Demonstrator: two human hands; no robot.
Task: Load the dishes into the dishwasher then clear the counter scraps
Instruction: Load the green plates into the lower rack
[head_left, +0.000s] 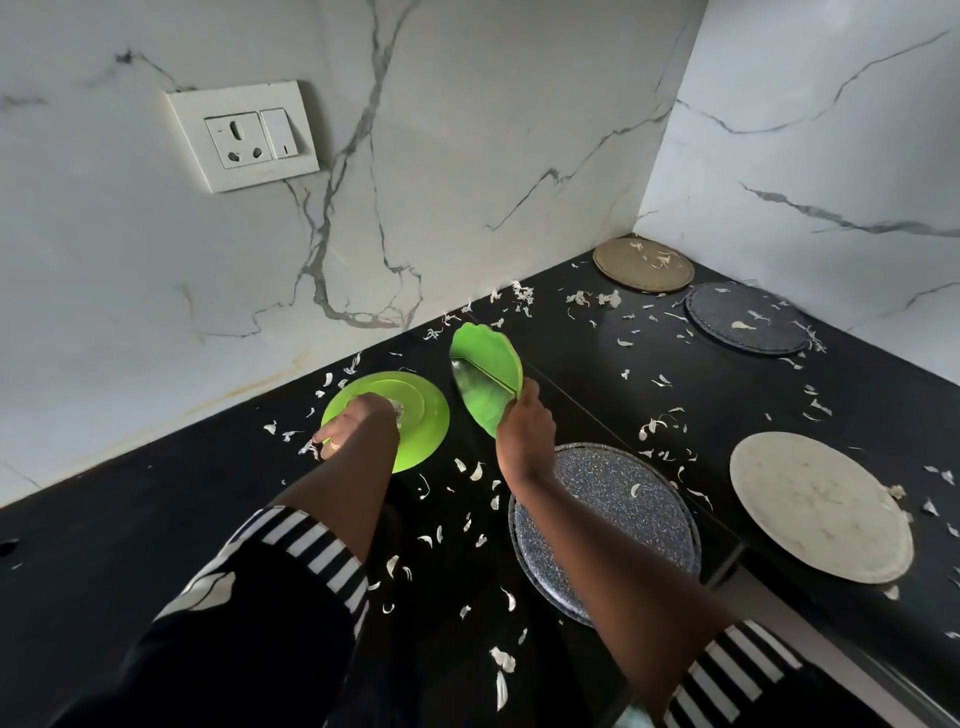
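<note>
On the black counter (156, 519), near the back wall, two green dishes sit side by side w/ one hand on each.

L hand (358, 423) lies on top of the round green plate (421, 415), which is flat on the counter. The hand covers the plate's near-left part, fingers bent down over the rim on that side, fingertips (324, 441) right at the edge next to a few scraps. Can't tell if they hook under the rim or only press on it, so the grip there is unclear.

R hand (524, 434) clamps the leaf-shaped green plate (488, 364) by its near-right edge. That plate is tilted up steeply, inner face toward the L side, far tip up & away from the hand. It's just beside the round plate, not touching it as far as I can see.

White papery scraps (501, 657) are strewn over most of the counter, thick between the two forearms & along the wall.

Other dishes, all flat:
- speckled grey plate (623, 499) under the R forearm, partly hidden by it
- cream plate (815, 504) to its right, apart from it
- dark grey plate (748, 317) further back by the R wall, w/ a few scraps on it
- tan plate (641, 270) in the far corner, scraps on it too

Both arms wear dark sleeves w/ striped cuffs (306, 540). A socket panel (241, 136) is on the marble wall (467, 156), above & left of the round plate.
</note>
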